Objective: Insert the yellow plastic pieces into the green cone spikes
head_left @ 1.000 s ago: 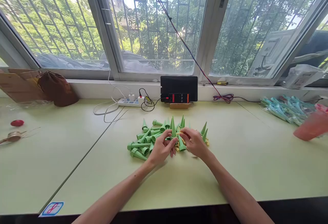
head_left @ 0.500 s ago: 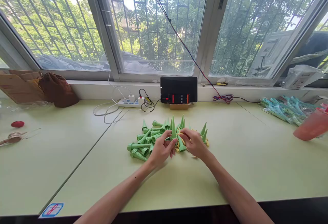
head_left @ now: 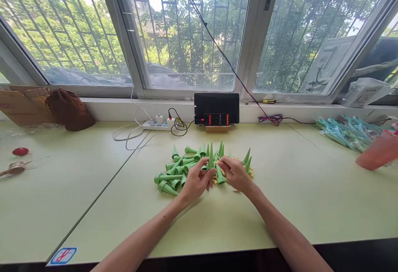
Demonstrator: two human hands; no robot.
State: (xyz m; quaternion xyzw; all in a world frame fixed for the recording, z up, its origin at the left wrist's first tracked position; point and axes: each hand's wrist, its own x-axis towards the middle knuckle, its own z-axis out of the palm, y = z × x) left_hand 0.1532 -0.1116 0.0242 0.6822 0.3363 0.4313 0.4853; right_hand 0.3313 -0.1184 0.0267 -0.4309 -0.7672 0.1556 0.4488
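My left hand (head_left: 198,179) is closed around the base of a green plastic spike (head_left: 211,156), which it holds upright with the point up. My right hand (head_left: 235,173) pinches a small yellow piece (head_left: 217,163) against the spike's right side. Just below and between the hands lies another green cone (head_left: 220,176), its wide end toward me. A heap of similar green cones (head_left: 177,168) with ribbed caps spreads to the left. Small yellow pieces (head_left: 214,178) are scattered beneath my hands, partly hidden by them. Two green cones (head_left: 248,161) stand tilted beyond my right hand.
A phone (head_left: 218,119) leans on a dark tablet (head_left: 217,102) at the back, with a power strip (head_left: 158,125) and cables to its left. Bagged blue-green items (head_left: 345,131) and a red cup (head_left: 377,151) are at right. A brown pouch (head_left: 70,109) stands back left.
Almost nothing differs. My right hand keeps its pinch on the yellow piece beside the spike, and both hands stay nearly in place.
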